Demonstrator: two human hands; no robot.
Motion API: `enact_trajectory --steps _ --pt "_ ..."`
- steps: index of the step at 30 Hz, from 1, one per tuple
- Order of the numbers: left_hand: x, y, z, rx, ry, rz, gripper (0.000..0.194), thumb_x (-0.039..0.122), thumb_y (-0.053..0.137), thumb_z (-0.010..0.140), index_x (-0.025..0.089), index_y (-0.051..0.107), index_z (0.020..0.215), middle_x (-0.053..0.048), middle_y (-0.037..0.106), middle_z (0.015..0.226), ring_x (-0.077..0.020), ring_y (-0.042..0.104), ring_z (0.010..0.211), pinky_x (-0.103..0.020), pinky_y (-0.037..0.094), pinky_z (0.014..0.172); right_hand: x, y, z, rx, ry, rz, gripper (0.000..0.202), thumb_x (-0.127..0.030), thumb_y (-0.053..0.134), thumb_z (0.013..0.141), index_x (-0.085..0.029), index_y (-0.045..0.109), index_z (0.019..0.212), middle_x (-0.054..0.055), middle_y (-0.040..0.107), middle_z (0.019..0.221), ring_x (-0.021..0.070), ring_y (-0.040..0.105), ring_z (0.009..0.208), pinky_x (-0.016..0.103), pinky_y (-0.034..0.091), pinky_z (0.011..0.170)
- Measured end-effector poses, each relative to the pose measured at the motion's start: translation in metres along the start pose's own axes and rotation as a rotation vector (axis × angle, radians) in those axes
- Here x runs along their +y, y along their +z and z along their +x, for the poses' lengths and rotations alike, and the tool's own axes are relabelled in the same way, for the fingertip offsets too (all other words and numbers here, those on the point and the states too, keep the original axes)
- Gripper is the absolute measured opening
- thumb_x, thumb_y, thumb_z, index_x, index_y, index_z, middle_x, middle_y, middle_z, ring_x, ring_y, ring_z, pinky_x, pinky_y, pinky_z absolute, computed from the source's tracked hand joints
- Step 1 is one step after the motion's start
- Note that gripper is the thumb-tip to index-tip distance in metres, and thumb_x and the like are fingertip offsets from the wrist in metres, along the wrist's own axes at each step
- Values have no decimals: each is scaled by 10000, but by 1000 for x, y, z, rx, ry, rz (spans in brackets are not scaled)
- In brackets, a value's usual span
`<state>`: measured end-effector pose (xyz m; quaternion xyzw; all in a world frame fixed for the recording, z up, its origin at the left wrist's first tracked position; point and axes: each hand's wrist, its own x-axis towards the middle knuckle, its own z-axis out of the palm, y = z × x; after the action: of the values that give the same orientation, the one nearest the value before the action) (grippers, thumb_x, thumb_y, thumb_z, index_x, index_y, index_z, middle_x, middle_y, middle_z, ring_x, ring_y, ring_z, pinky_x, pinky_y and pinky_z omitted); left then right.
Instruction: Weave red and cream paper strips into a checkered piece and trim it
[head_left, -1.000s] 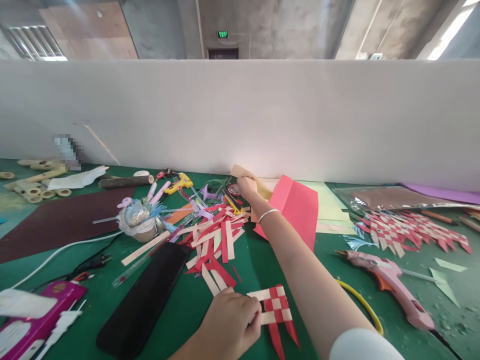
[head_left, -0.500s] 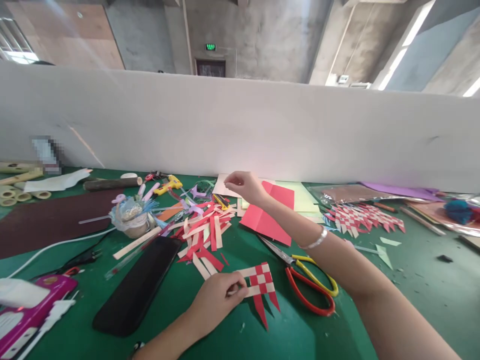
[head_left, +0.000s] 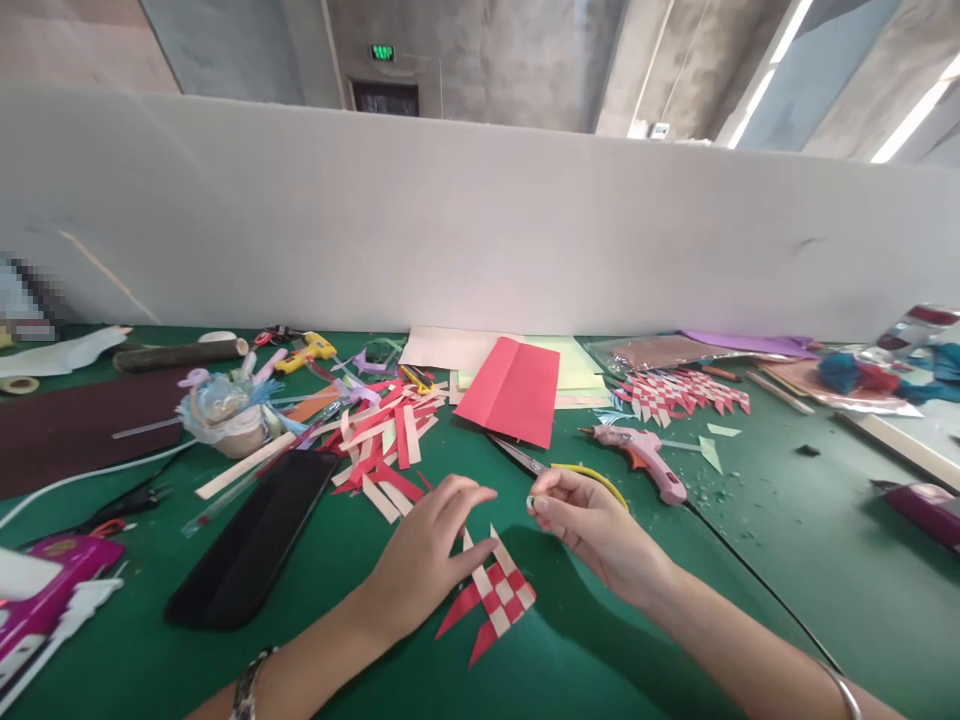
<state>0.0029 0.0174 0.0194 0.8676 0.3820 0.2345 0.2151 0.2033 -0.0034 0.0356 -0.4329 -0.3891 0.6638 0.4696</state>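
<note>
My left hand [head_left: 431, 545] has its fingers and thumb apart, over the strip ends of a woven red-and-cream paper fish [head_left: 504, 595]. The fish lies tilted on the green table, its two red points toward me. To the right, my right hand [head_left: 592, 525] is closed in a pinch on a small round white piece [head_left: 531, 504]; its kind is too small to make out. Just behind the right hand lie scissors [head_left: 517, 458], their handles partly hidden by it.
A heap of red and cream paper strips [head_left: 394, 435] lies left of centre. A folded red sheet [head_left: 517, 385] rests behind the scissors. A pink glue gun [head_left: 641, 455] with a cord, several woven paper fish [head_left: 675, 395] and a black case [head_left: 255, 540] surround the work area.
My right hand has come back toward me from above the red sheet, now pinching a small white piece. My left hand has opened from the paper fish, which has turned. The view has shifted right.
</note>
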Motion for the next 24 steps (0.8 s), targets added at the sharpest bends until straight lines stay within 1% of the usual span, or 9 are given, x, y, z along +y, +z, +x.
enact_trajectory --steps 2,5,9,12,15,18,20,22,24 --pt "9 -2 5 28 83 -39 277 353 441 896 247 446 1152 -27 540 1001 -120 544 708 -246 447 678 1 2 -5 7 -32 -70 219 -308 722 658 -176 573 751 -32 547 660 68 491 611 198 407 604" --pt "19 -3 11 38 206 1 265 350 429 907 223 485 1133 -31 583 951 -136 558 763 -247 434 684 0 4 -12 16 -119 -186 228 -301 694 687 -194 520 788 -33 548 687 85 499 650 215 415 629" --pt "23 2 13 94 325 61 205 303 473 900 216 547 1070 -7 636 884 -131 582 791 -252 395 689 0 4 -19 3 -169 -262 221 -264 660 715 -214 459 792 -40 544 719 86 497 662 215 419 634" --pt "25 6 13 144 359 101 160 283 503 888 217 578 1014 6 657 828 -122 597 749 -260 369 665 3 0 -21 -26 -172 -272 208 -247 642 730 -217 448 798 -35 545 741 88 500 676 213 425 641" --pt "28 10 16 147 355 98 139 269 486 898 211 593 966 11 667 811 -113 603 741 -255 362 662 7 -5 -22 -34 -174 -299 165 -235 615 752 -219 464 814 -33 537 741 86 498 679 210 432 652" --pt "27 12 19 101 344 63 159 275 470 905 197 606 930 7 671 819 -111 603 746 -249 359 666 10 -10 -24 -54 -167 -362 121 -237 578 778 -222 485 854 -17 549 771 99 521 717 220 447 674" --pt "24 14 19 34 326 18 202 302 452 911 190 620 910 3 670 815 -111 600 747 -245 359 672 11 -14 -25 -59 -176 -434 111 -245 558 789 -225 491 876 -7 562 788 112 542 739 234 459 687" --pt "18 15 18 -62 303 -28 261 346 432 915 192 641 898 -5 671 822 -114 599 762 -245 359 692 10 -20 -28 -16 -198 -542 78 -258 544 793 -226 503 851 -2 566 774 123 554 723 240 467 671" --pt "10 17 15 -171 280 -48 297 376 427 911 200 664 883 -11 672 849 -118 600 783 -246 352 708 8 -28 -31 64 -225 -659 55 -277 535 793 -226 519 802 1 566 746 132 555 686 247 470 645"
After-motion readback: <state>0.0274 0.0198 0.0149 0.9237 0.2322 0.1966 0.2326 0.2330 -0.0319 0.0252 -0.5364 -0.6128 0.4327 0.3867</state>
